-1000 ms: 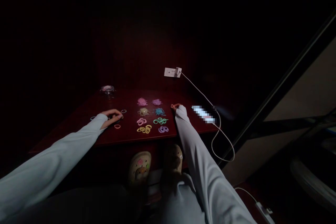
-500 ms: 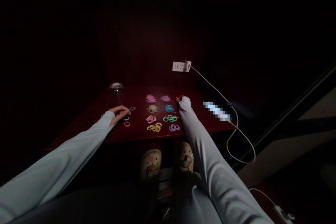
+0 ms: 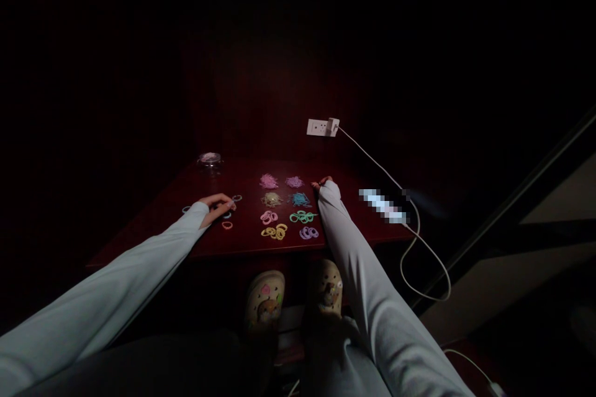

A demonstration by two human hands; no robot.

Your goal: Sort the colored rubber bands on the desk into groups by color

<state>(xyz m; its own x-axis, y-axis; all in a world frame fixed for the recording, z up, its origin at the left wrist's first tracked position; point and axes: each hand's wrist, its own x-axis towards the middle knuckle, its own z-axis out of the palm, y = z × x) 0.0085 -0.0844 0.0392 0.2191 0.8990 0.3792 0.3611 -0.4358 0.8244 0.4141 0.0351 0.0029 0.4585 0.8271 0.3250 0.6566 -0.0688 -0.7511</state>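
My left hand point(image 3: 218, 207) is low over the left of the dark red table, its fingers bent and tips close together; what is between them is too small to make out. Close by lie a greyish hair tie point(image 3: 237, 198), an orange-red hair tie point(image 3: 226, 225) and a pale blue hair tie point(image 3: 227, 215) partly covered by the hand. My right hand point(image 3: 325, 183) rests right of the purple pile of small bands point(image 3: 294, 182), with curled fingers largely hidden by the sleeve. Between the hands are pink bands point(image 3: 269, 181), beige bands point(image 3: 270, 200) and blue bands point(image 3: 298, 199).
Nearer are grouped pink hair ties point(image 3: 269, 218), green ties point(image 3: 303, 217), yellow ties point(image 3: 274, 232) and purple ties point(image 3: 308, 233). A clear round container point(image 3: 210, 160) stands at back left. A blurred bright device point(image 3: 382, 205) on the right has a white cable point(image 3: 372, 157) to a wall socket point(image 3: 317, 128).
The view has tilted slightly, so the table sits lower in the picture. My left hand has shifted a little right, toward the greyish hair tie. The piles look unchanged.
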